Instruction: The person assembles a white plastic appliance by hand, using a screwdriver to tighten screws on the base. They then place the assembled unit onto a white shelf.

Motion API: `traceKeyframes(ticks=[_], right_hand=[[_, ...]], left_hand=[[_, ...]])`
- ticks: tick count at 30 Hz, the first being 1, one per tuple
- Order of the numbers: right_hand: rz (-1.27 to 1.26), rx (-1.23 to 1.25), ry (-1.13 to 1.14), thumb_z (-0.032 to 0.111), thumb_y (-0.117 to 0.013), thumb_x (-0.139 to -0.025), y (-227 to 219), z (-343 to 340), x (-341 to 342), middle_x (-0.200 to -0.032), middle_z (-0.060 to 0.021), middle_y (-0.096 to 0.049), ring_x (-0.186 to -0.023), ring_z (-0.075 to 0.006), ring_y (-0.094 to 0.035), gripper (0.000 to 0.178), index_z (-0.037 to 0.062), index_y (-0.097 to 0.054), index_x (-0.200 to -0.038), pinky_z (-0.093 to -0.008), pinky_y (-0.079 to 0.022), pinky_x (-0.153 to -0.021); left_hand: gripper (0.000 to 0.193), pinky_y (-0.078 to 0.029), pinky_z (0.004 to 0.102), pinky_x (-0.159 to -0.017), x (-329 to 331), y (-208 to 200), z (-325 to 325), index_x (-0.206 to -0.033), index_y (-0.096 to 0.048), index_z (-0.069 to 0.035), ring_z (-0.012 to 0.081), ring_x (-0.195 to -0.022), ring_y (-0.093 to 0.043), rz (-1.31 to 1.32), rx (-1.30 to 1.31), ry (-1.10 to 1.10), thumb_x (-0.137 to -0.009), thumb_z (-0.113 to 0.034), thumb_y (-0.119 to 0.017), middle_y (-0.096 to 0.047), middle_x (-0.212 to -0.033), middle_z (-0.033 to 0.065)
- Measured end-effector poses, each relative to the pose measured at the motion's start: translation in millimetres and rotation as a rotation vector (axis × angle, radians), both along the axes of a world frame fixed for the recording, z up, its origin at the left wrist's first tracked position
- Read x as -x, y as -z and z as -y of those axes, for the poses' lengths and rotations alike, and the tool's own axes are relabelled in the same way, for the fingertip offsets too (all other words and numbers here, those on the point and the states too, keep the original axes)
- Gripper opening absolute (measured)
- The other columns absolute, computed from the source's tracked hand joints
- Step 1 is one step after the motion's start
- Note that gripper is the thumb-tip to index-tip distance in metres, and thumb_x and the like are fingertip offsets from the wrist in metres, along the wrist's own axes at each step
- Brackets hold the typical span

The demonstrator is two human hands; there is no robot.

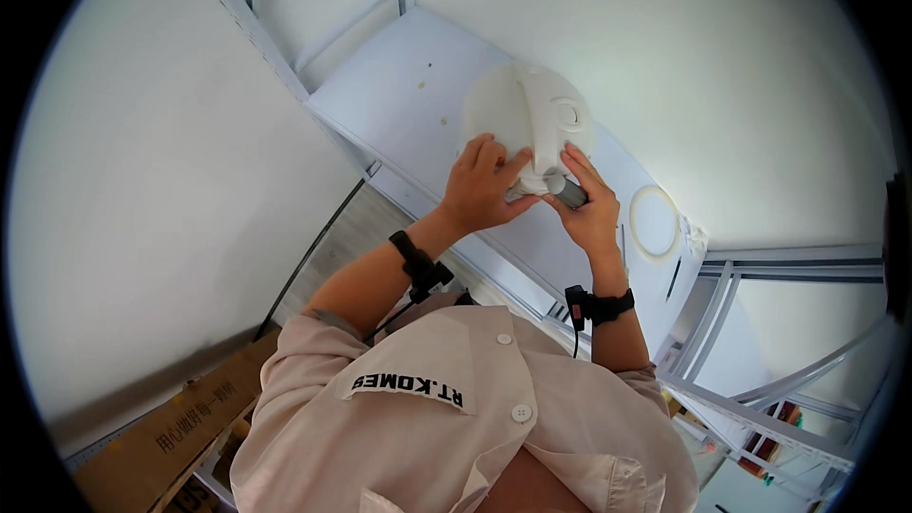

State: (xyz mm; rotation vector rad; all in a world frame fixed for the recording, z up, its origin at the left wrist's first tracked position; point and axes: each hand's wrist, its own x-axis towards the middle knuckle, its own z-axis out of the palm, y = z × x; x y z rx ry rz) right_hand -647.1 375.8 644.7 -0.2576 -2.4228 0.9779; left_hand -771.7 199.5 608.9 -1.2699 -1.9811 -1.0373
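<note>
A large round white object (496,106), its exact kind unclear, lies on the pale shelf. Across it runs a raised white band (540,114) with a round button-like part. My left hand (480,188) has its fingers bent at the object's near edge, with thumb and forefinger by the band's lower end. Crumpled white material shows between my hands. A short grey cylinder (568,191) sits by the band's near end, between the thumb and fingers of my right hand (591,217). My right fingertips touch the white object beside the band. The undersides of both grips are hidden.
A thin cream-white ring (634,223) lies on the shelf (380,85) to the right, near white crumpled material (696,239) and a dark thin stick (674,277). Metal frame posts bound the shelf at both ends. Cardboard boxes (176,432) stand at lower left. A wall rises behind.
</note>
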Motion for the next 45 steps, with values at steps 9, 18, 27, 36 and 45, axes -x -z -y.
traceKeyframes(ticks=[9,18,27,36,45], right_hand=[[0.02,-0.058,-0.004,0.011,-0.089,-0.078,-8.5,1.3,-9.7,-0.156,-0.0064,-0.057,-0.128,-0.0292,-0.067,0.072,0.015,-0.063,-0.145,-0.0351,-0.061,-0.093],[-0.243,0.264,0.181,0.009,-0.081,-0.092,5.2,-4.4,-50.0,-0.133,-0.0115,-0.07,-0.114,-0.0208,-0.067,0.058,0.0066,-0.058,-0.146,-0.0324,-0.054,-0.093],[-0.376,0.461,0.235,0.014,-0.075,-0.094,17.3,-25.6,-95.0,-0.11,-0.0076,-0.07,-0.091,-0.0145,-0.061,0.033,0.0021,-0.065,-0.123,-0.0304,-0.051,-0.082],[-0.591,0.478,0.313,0.023,-0.072,-0.096,-9.2,-14.5,-131.0,-0.087,-0.0014,-0.053,-0.076,-0.0092,-0.047,0.028,0.0057,-0.053,-0.106,-0.0265,-0.04,-0.067],[-0.575,0.624,-0.003,0.015,-0.08,-0.093,-15.2,-2.7,-175.9,-0.1,-0.0144,-0.065,-0.09,-0.0233,-0.069,0.039,0.0037,-0.052,-0.117,-0.0363,-0.055,-0.081]], left_hand=[[0.068,-0.048,0.0503,-0.107,3.7,-13.3,7.1,-0.141,-0.063,-0.007,0.0355,-0.104,-0.05,0.14,0.033,0.119,-0.082,-0.033,-0.084,-0.051,-0.105,0.0108],[0.049,-0.048,0.0295,-0.104,11.7,-19.8,8.7,-0.159,-0.04,0.005,0.0142,-0.103,-0.058,0.694,-0.324,0.037,-0.111,0.001,-0.04,-0.06,-0.105,0.0046],[0.028,-0.06,0.0297,-0.092,2.4,-58.4,12.2,-0.129,-0.061,0.007,0.0136,-0.097,-0.07,1.316,-0.699,0.206,-0.108,-0.011,-0.062,-0.072,-0.101,0.0075],[0.013,-0.063,0.0322,-0.084,-53.9,-57.6,-2.7,-0.104,-0.069,-0.005,0.0135,-0.08,-0.071,1.784,-0.551,0.606,-0.105,-0.018,-0.069,-0.075,-0.097,0.007],[0.013,-0.062,0.032,-0.089,-78.7,-10.2,-24.2,-0.108,-0.068,-0.01,0.0094,-0.083,-0.068,2.051,-0.436,0.768,-0.109,-0.022,-0.063,-0.072,-0.1,0.0005]])
